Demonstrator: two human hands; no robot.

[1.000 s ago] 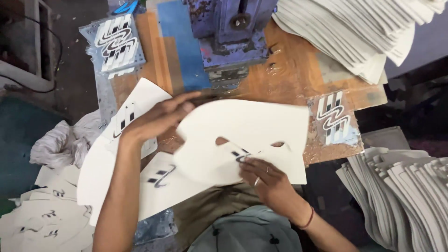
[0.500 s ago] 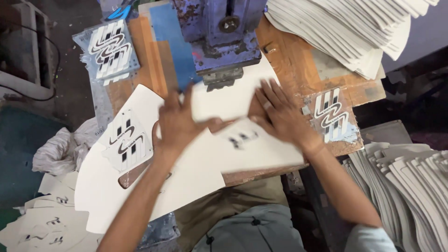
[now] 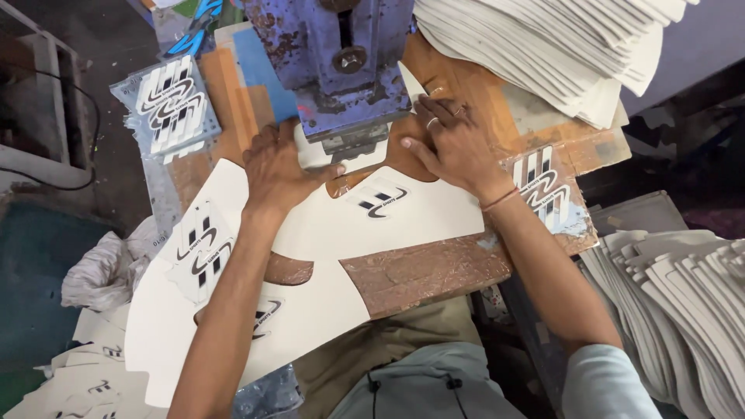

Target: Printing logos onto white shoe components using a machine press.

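Observation:
A white cut-out sheet (image 3: 434,213) with a black printed mark lies on the brown wooden worktop (image 3: 434,268), its top edge pushed under the blue metal press (image 3: 341,62). My left hand (image 3: 279,167) lies flat on the sheet's left part, thumb pointing at the press base. My right hand (image 3: 454,143) presses the sheet's upper right edge beside the press, fingers spread. Another white printed sheet (image 3: 186,310) lies beneath my left forearm, hanging off the worktop's left edge.
A tall stack of white sheets (image 3: 566,46) sits at the back right. More cut white pieces (image 3: 683,295) are piled at the right. Clear packets of striped transfers lie at the back left (image 3: 171,105) and at the right (image 3: 547,186). White rags (image 3: 101,268) lie at the left.
Both hands have slid the white sheet forward under the press. My right hand moved from the sheet's near edge up to the press, and my left hand followed.

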